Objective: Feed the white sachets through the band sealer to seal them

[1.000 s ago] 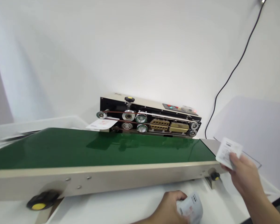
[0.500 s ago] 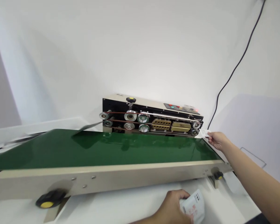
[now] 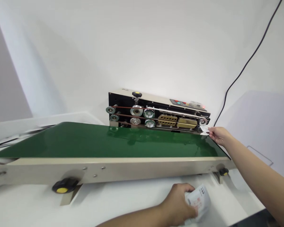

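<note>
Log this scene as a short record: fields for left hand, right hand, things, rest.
left hand: grips a printed white pouch
right hand: pinches a white packet
things: the packet is at the right end of the band sealer, by its belts; the pouch is in front of the conveyor
rest: green conveyor belt, yellow-capped black knob, black cable

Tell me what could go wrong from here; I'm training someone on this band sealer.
The right hand pinches a small white packet right beside the end pulley of the band sealer, so the hand could get caught if the belts are running. The packet might also enter crooked, then jam or seal badly. The printed pouch squeezed in the left hand could crease.
</note>
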Demonstrator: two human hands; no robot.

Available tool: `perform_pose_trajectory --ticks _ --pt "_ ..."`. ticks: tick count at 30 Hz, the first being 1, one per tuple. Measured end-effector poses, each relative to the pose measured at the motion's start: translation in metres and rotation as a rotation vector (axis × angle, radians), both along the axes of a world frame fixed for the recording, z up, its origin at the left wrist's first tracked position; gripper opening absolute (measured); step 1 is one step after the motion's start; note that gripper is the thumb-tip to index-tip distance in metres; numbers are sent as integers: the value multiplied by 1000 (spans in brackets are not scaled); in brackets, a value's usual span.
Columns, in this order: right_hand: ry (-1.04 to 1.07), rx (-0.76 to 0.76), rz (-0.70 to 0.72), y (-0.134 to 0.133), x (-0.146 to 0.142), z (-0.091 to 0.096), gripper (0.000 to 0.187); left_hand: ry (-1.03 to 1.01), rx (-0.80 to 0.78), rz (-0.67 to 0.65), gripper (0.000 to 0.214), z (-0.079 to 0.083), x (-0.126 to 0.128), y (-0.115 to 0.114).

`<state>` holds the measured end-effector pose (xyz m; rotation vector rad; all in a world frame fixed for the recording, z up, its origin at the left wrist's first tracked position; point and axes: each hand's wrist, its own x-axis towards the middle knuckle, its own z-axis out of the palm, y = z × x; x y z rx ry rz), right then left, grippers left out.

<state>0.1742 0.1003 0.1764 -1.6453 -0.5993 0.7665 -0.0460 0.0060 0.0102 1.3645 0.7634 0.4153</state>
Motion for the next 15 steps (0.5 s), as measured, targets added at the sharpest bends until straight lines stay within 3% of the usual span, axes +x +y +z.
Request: perform_pose_trajectory --ticks 15 --pt "-138 -25 142 -5 -30 0 10 -5 8 -25 47 13 -6 -1"
